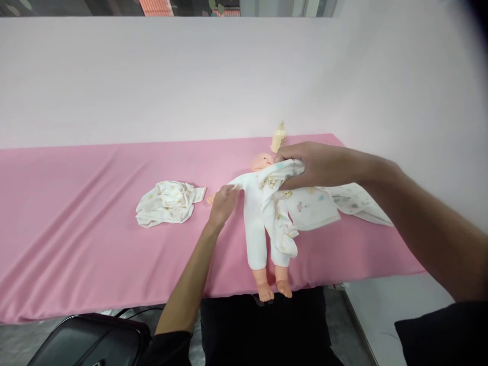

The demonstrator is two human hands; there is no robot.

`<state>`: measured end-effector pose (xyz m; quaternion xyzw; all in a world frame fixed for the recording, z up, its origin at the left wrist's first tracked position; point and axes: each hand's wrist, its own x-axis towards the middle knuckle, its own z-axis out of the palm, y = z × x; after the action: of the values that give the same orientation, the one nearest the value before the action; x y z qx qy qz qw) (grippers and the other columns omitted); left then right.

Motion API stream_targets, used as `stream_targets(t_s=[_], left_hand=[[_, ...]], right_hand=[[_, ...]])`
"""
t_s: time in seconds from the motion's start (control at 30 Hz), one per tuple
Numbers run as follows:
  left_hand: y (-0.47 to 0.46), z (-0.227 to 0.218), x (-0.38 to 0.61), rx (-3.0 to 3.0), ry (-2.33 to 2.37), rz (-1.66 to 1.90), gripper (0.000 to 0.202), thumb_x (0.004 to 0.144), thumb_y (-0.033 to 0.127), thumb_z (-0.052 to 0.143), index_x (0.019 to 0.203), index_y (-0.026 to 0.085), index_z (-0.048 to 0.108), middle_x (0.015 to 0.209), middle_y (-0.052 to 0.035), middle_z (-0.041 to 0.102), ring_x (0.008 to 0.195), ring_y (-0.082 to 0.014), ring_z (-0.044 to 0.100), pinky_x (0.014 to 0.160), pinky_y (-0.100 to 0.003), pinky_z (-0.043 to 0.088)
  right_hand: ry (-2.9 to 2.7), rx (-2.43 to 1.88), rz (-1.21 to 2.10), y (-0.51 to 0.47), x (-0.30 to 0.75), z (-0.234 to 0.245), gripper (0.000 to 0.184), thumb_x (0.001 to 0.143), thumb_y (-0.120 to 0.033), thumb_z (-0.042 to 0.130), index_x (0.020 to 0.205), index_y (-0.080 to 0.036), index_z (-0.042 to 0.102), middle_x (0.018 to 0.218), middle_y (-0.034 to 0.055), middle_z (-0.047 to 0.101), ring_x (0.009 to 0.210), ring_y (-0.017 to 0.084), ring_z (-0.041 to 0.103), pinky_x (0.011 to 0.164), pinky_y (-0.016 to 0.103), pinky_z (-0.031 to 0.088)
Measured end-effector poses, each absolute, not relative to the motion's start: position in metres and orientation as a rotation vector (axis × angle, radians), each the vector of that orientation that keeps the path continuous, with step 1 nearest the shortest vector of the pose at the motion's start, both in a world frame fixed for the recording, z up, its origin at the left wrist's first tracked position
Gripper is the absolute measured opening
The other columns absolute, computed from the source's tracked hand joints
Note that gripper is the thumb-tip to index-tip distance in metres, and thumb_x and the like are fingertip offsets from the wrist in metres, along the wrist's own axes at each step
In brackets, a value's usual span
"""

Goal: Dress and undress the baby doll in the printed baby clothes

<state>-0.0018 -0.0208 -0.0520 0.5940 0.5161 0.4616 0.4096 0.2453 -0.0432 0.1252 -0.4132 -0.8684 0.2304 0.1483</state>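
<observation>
A baby doll (pixel 254 218) with a white cloth body lies on its back, its feet toward me at the table's front edge. My left hand (pixel 224 203) is closed around the doll's arm on the left side. Over the doll's chest, my right hand (pixel 305 165) grips a bunched part of a white printed baby garment (pixel 280 216). One part of that garment drapes down over the doll's leg on the right. The doll's head (pixel 261 161) is partly hidden behind the cloth and my right hand.
A pink sheet (pixel 95 244) covers the table. Crumpled white printed cloth (pixel 168 203) lies at left; another printed cloth (pixel 356 201) lies at right. A pale yellow bottle (pixel 278 137) stands near the wall. A black chair (pixel 91 340) is at the lower left.
</observation>
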Motion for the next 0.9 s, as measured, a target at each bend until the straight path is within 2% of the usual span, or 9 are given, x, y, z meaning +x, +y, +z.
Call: stream_targets(t_s=[0.07, 0.1, 0.17, 0.27, 0.47, 0.6, 0.73, 0.83, 0.9], left_hand=[[-0.033, -0.024, -0.002, 1.542, 1.158, 1.194, 0.048, 0.088, 0.053, 0.057, 0.126, 0.023, 0.057, 0.131, -0.0070, 0.058, 0.120, -0.0224, 0.055, 0.097, -0.033, 0.048], [-0.037, -0.009, -0.001, 1.597, 1.016, 1.136, 0.048, 0.088, 0.051, 0.058, 0.128, 0.026, 0.056, 0.132, -0.0056, 0.057, 0.120, -0.0218, 0.055, 0.096, -0.031, 0.048], [-0.043, 0.018, 0.001, 1.628, 0.825, 1.019, 0.044, 0.088, 0.055, 0.054, 0.119, 0.024, 0.061, 0.116, -0.0065, 0.064, 0.103, -0.0201, 0.061, 0.082, -0.029, 0.051], [-0.046, 0.039, -0.003, 1.681, 0.734, 0.896, 0.045, 0.084, 0.061, 0.057, 0.098, 0.019, 0.063, 0.089, -0.0044, 0.063, 0.079, -0.0157, 0.059, 0.068, -0.026, 0.047], [-0.059, 0.063, -0.011, 2.036, 1.030, 0.707, 0.033, 0.082, 0.052, 0.064, 0.082, 0.018, 0.061, 0.086, -0.0022, 0.062, 0.081, -0.0148, 0.056, 0.070, -0.026, 0.044], [-0.057, 0.094, -0.016, 2.075, 0.970, 0.750, 0.027, 0.082, 0.044, 0.067, 0.089, 0.019, 0.064, 0.098, -0.0045, 0.067, 0.093, -0.0173, 0.061, 0.080, -0.028, 0.048], [-0.044, 0.136, -0.031, 2.105, 0.883, 0.696, 0.028, 0.080, 0.038, 0.072, 0.098, 0.018, 0.066, 0.106, -0.0055, 0.068, 0.096, -0.0167, 0.064, 0.083, -0.028, 0.050], [-0.038, 0.166, -0.042, 2.216, 0.980, 0.796, 0.029, 0.087, 0.044, 0.063, 0.095, 0.016, 0.066, 0.103, -0.0020, 0.068, 0.096, -0.0137, 0.062, 0.085, -0.025, 0.047], [-0.036, 0.181, -0.047, 2.286, 1.092, 0.894, 0.035, 0.089, 0.048, 0.059, 0.092, 0.014, 0.066, 0.102, 0.0002, 0.068, 0.095, -0.0120, 0.058, 0.086, -0.023, 0.044]], right_hand=[[-2.609, -1.082, 0.668, -0.040, 0.239, 0.124, 0.040, 0.083, -0.047, 0.063, 0.100, -0.011, 0.062, 0.098, -0.0032, 0.058, 0.080, 0.007, 0.061, 0.067, 0.020, 0.043], [-2.626, -1.040, 0.676, -0.040, 0.237, 0.125, 0.041, 0.084, -0.047, 0.060, 0.105, -0.012, 0.061, 0.101, -0.0030, 0.058, 0.081, 0.007, 0.060, 0.068, 0.020, 0.043], [-2.600, -1.013, 0.681, -0.041, 0.236, 0.129, 0.042, 0.087, -0.048, 0.055, 0.111, -0.014, 0.060, 0.104, -0.0019, 0.059, 0.083, 0.008, 0.061, 0.069, 0.020, 0.043], [-2.508, -1.111, 0.682, -0.045, 0.245, 0.138, 0.041, 0.082, -0.050, 0.063, 0.112, -0.021, 0.062, 0.105, 0.0004, 0.063, 0.086, 0.014, 0.062, 0.069, 0.025, 0.047], [-2.556, -1.301, 0.722, -0.048, 0.274, 0.148, 0.052, 0.066, -0.058, 0.076, 0.111, -0.034, 0.067, 0.110, 0.0018, 0.066, 0.094, 0.027, 0.062, 0.072, 0.036, 0.049], [-2.494, -1.392, 0.573, -0.043, 0.282, 0.153, 0.040, 0.072, -0.064, 0.069, 0.096, -0.031, 0.070, 0.095, 0.0025, 0.067, 0.083, 0.025, 0.061, 0.071, 0.037, 0.047], [-2.417, -1.409, 0.282, -0.044, 0.282, 0.163, 0.038, 0.076, -0.062, 0.068, 0.073, -0.025, 0.062, 0.079, 0.0024, 0.059, 0.080, 0.023, 0.056, 0.076, 0.039, 0.045], [-2.277, -1.288, 0.012, -0.050, 0.278, 0.171, 0.042, 0.078, -0.059, 0.069, 0.066, -0.021, 0.053, 0.088, 0.0046, 0.057, 0.096, 0.027, 0.053, 0.085, 0.043, 0.042], [-2.140, -1.236, 0.052, -0.053, 0.276, 0.175, 0.043, 0.079, -0.057, 0.070, 0.065, -0.021, 0.049, 0.092, 0.0053, 0.055, 0.099, 0.026, 0.052, 0.087, 0.043, 0.041]])
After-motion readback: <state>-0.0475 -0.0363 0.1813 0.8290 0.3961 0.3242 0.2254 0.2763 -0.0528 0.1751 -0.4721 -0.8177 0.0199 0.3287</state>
